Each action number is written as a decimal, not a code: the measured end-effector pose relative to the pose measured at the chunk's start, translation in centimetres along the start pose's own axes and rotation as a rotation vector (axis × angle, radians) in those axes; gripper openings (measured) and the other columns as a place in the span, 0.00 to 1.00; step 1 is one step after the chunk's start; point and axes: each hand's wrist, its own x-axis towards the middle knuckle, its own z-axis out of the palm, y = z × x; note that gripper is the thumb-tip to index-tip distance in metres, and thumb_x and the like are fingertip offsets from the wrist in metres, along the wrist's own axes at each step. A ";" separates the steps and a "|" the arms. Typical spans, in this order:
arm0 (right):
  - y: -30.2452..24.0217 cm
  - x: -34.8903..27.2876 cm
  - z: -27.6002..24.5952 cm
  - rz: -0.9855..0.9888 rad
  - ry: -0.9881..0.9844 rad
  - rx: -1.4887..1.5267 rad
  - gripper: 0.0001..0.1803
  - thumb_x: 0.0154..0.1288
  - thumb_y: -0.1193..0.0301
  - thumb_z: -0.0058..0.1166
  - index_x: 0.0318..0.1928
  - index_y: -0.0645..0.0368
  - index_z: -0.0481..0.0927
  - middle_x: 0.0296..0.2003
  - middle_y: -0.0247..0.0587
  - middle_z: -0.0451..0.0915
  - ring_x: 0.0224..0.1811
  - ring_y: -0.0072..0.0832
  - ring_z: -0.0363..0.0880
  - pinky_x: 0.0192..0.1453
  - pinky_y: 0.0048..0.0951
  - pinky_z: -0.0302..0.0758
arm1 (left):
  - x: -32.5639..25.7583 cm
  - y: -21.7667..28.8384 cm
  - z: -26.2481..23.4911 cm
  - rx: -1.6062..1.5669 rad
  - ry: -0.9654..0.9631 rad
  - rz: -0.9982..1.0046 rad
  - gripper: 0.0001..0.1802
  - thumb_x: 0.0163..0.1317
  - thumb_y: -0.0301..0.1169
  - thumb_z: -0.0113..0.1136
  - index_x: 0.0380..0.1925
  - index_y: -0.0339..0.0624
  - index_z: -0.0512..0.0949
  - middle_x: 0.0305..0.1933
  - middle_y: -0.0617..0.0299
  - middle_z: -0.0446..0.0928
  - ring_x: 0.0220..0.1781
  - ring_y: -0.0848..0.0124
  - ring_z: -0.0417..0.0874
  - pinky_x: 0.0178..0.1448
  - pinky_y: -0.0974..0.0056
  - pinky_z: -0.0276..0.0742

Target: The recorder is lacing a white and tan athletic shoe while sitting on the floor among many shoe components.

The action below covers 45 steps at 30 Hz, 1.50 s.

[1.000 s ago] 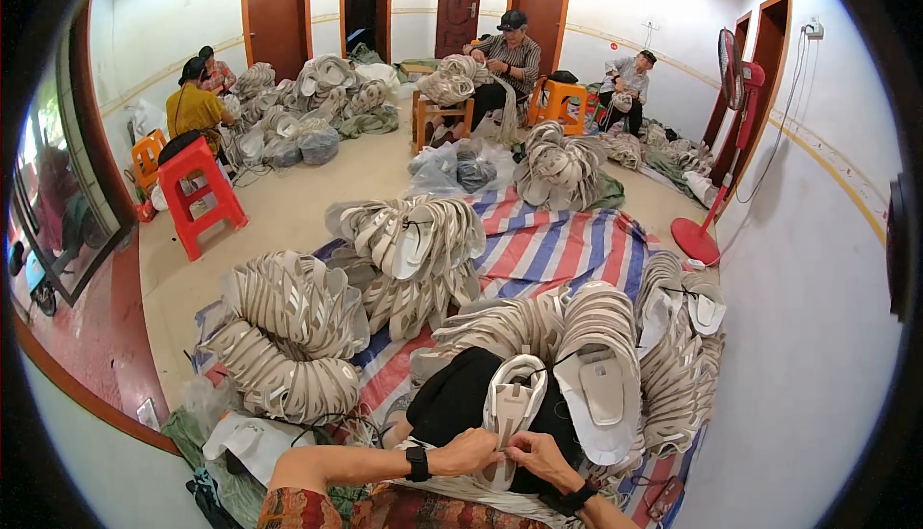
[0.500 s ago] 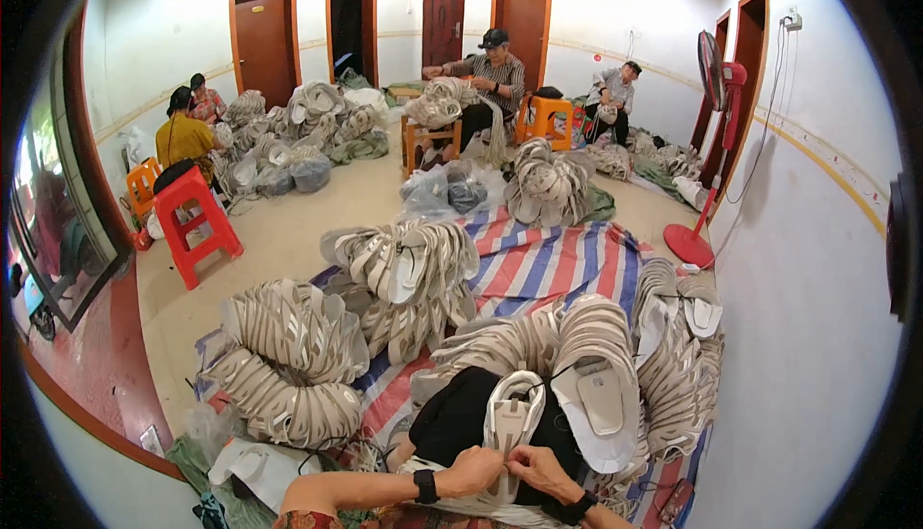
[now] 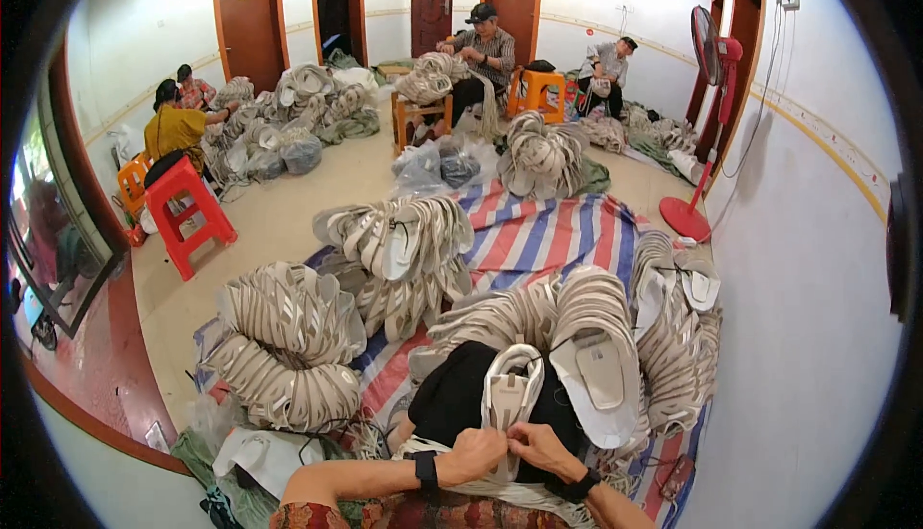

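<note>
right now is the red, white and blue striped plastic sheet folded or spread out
Spread out: the striped plastic sheet lies across the pale floor, its stripes showing between bundles of beige shoe uppers.

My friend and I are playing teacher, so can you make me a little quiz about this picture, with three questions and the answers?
1. True or false: the left hand and the right hand are both at the same shoe upper.
2. Pick one: the floor fan stands in which part of the picture? a) left side, b) bottom middle, c) right side.
3. Fill in the blank: the striped sheet has red, white and ____ stripes.

Key: 1. True. 2. c. 3. blue.
</note>
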 end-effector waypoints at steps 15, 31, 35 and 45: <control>-1.1 -0.2 -0.4 -0.030 -0.007 -0.007 0.09 0.56 0.71 0.53 0.32 0.66 0.75 0.20 0.41 0.75 0.21 0.24 0.72 0.27 0.26 0.69 | 0.1 -3.8 -0.5 -0.135 -0.030 0.230 0.08 0.49 0.30 0.53 0.18 0.36 0.72 0.20 0.52 0.75 0.21 0.56 0.79 0.22 0.57 0.74; -1.0 -0.2 -1.9 0.178 -0.141 0.154 0.09 0.61 0.68 0.52 0.29 0.61 0.75 0.20 0.25 0.70 0.20 0.12 0.62 0.21 0.16 0.59 | -21.3 -29.6 -5.1 0.422 0.164 -0.814 0.06 0.51 0.29 0.52 0.20 0.38 0.75 0.22 0.48 0.75 0.27 0.52 0.77 0.31 0.50 0.71; -1.5 -0.7 -2.7 0.256 -0.163 0.087 0.11 0.61 0.66 0.52 0.29 0.62 0.77 0.19 0.27 0.71 0.20 0.15 0.64 0.23 0.19 0.61 | -9.3 -20.8 -1.5 -0.069 0.402 -0.453 0.06 0.56 0.27 0.49 0.30 0.38 0.74 0.30 0.48 0.76 0.34 0.54 0.78 0.37 0.55 0.71; -3.1 -9.4 -9.4 0.497 -0.089 0.154 0.14 0.60 0.64 0.51 0.27 0.62 0.78 0.18 0.26 0.69 0.22 0.13 0.64 0.24 0.18 0.61 | 0.3 -6.0 -0.7 -0.588 -0.203 -0.160 0.22 0.62 0.44 0.48 0.25 0.32 0.77 0.24 0.46 0.75 0.24 0.54 0.76 0.29 0.58 0.69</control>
